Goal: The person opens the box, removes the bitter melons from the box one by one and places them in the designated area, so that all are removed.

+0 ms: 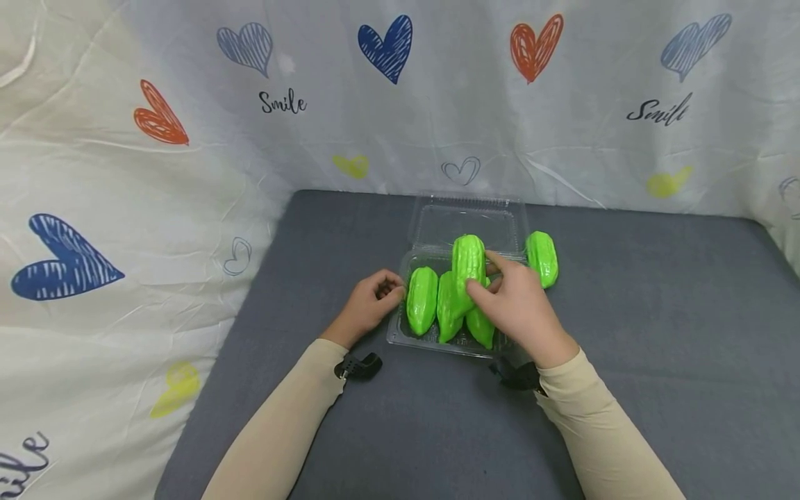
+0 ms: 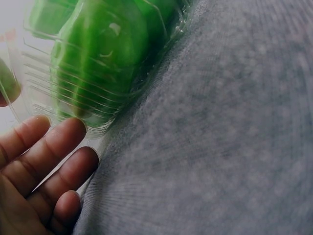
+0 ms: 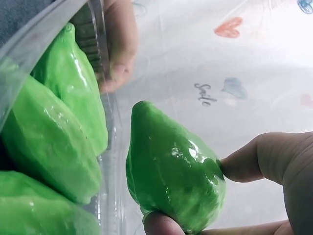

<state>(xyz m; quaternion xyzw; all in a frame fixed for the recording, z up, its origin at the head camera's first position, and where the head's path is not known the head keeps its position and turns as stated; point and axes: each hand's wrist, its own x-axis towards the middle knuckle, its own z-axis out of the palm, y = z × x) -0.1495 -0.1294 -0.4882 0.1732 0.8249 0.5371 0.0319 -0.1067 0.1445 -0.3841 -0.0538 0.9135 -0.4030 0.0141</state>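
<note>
My right hand [image 1: 521, 302] pinches a bright green, ridged gourd [image 1: 468, 264] between thumb and fingers, raised over a clear plastic clamshell box [image 1: 409, 338]. In the right wrist view this gourd [image 3: 176, 166] shows a glossy skin and a tapered end, beside the box wall. Under it, green gourds [image 1: 421, 301] lie side by side in the box, the middle and right ones partly covered by the held one. My left hand [image 1: 373, 305] is at the box's left side. Its relaxed fingers [image 2: 68, 134] rest at the outer wall in the left wrist view.
The box's hinged lid [image 1: 469, 226] lies folded back toward the curtain. Another green gourd [image 1: 542, 259] lies on the grey tabletop [image 1: 656, 333], just right of the box. A white curtain [image 1: 450, 125] with hearts and writing hangs behind the table and along its left side.
</note>
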